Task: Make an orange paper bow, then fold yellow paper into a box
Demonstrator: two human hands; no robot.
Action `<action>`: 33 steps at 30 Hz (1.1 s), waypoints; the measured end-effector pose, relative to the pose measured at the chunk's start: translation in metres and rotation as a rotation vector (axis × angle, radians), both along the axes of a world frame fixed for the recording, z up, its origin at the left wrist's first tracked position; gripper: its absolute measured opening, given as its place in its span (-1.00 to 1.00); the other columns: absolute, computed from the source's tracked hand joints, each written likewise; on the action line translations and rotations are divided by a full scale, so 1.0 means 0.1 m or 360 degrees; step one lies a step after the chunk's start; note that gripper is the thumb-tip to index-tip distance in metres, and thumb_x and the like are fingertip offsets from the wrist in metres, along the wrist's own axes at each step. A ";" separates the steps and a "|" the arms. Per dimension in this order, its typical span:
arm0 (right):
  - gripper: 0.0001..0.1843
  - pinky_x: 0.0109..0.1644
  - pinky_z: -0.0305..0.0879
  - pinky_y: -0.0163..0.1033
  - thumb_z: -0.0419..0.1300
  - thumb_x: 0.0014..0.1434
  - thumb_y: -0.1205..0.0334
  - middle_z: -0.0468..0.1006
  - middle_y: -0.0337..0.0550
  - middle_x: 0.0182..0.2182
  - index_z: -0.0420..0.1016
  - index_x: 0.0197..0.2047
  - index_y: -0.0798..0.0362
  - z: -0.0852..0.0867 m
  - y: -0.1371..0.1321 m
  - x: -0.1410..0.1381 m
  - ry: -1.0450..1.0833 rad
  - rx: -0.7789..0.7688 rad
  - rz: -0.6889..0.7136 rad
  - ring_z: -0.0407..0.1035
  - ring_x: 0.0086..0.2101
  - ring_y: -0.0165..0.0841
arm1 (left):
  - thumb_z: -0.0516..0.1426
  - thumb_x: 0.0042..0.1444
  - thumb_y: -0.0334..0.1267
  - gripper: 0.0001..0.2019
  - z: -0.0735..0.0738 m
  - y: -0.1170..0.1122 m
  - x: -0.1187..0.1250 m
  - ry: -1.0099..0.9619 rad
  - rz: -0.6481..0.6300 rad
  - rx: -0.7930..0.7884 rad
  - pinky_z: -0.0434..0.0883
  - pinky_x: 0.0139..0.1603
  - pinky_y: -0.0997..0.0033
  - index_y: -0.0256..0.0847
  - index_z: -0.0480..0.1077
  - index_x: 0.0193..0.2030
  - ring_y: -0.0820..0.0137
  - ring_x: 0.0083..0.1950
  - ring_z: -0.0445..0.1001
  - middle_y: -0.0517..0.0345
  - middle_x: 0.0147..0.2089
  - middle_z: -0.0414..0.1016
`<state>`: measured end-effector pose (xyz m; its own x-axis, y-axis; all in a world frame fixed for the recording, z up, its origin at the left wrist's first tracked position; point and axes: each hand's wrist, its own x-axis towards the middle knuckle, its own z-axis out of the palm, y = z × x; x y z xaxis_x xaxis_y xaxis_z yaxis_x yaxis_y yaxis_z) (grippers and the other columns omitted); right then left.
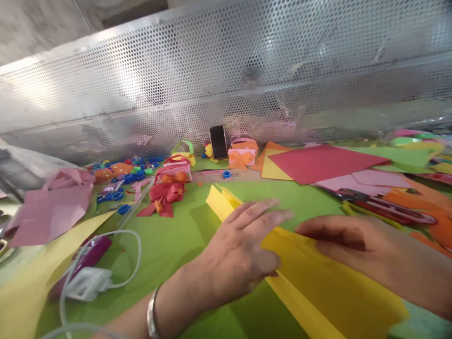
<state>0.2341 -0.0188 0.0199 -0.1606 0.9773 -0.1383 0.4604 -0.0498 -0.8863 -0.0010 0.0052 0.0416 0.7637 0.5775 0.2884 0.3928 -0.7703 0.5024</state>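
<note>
A folded yellow paper sheet point(318, 278) lies on the green table cover point(169, 235) in front of me. My left hand point(240, 249) rests flat on its near left part, fingers stretched out over the fold. My right hand point(367, 249) lies on the sheet's right side, fingers extended and pressing it down. A silver bangle sits on my left wrist.
Red point(321, 162), pink and orange paper sheets lie at the back right, with red-handled scissors point(384, 207) beside them. A phone point(218, 141) leans on the perforated metal wall. Small paper baskets point(242, 153), red scraps point(164, 195), blue rings and a glue gun with white cable point(88, 273) lie to the left.
</note>
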 end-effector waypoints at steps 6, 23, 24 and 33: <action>-0.53 -0.09 0.51 -0.19 0.16 0.10 -0.28 0.65 -0.12 -0.13 0.62 -0.11 -0.17 0.02 -0.16 0.06 0.0023 -0.0069 0.0171 0.54 -0.14 -0.12 | 0.13 0.16 -0.37 -0.79 0.04 -0.01 0.01 0.0113 0.0036 0.0080 -0.12 0.40 -0.03 -0.01 0.57 -0.37 0.16 0.05 0.52 0.11 -0.17 0.65; -0.70 0.00 0.43 -0.20 0.26 0.06 0.24 0.64 -0.23 -0.09 0.54 -0.09 -0.07 -0.01 0.11 -0.14 0.0564 -0.0113 0.0059 0.51 -0.06 -0.20 | 0.24 0.11 -0.05 -0.63 0.16 0.12 -0.24 0.0139 0.0730 0.0496 0.37 -0.23 0.34 -0.12 0.49 0.03 0.23 -0.33 0.51 0.09 -0.39 0.57; -0.68 0.02 0.43 -0.18 0.27 0.04 0.24 0.64 -0.23 -0.09 0.53 -0.08 -0.07 -0.02 0.13 -0.12 0.0567 -0.0113 0.0026 0.50 -0.06 -0.20 | 0.28 0.04 -0.03 -0.51 0.17 0.14 -0.26 0.0144 0.0758 0.0387 0.38 -0.18 0.31 -0.13 0.46 0.10 0.18 -0.28 0.53 0.05 -0.35 0.59; -0.62 -0.20 0.46 -0.18 0.29 -0.03 -0.05 0.65 -0.07 -0.26 0.50 -0.21 0.01 -0.20 0.21 -0.01 0.0296 -0.0128 -0.0132 0.54 -0.23 -0.17 | 0.35 -0.18 -0.23 -0.30 0.21 0.41 -0.41 0.0545 0.0894 -0.0563 0.33 0.14 0.17 -0.14 0.39 0.20 0.02 0.18 0.42 -0.03 0.16 0.49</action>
<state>0.2329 0.0024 0.0000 -0.1103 0.9752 -0.1918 0.2805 -0.1546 -0.9473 -0.0417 0.0461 0.0626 0.3399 0.9215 -0.1880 0.8585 -0.2224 0.4620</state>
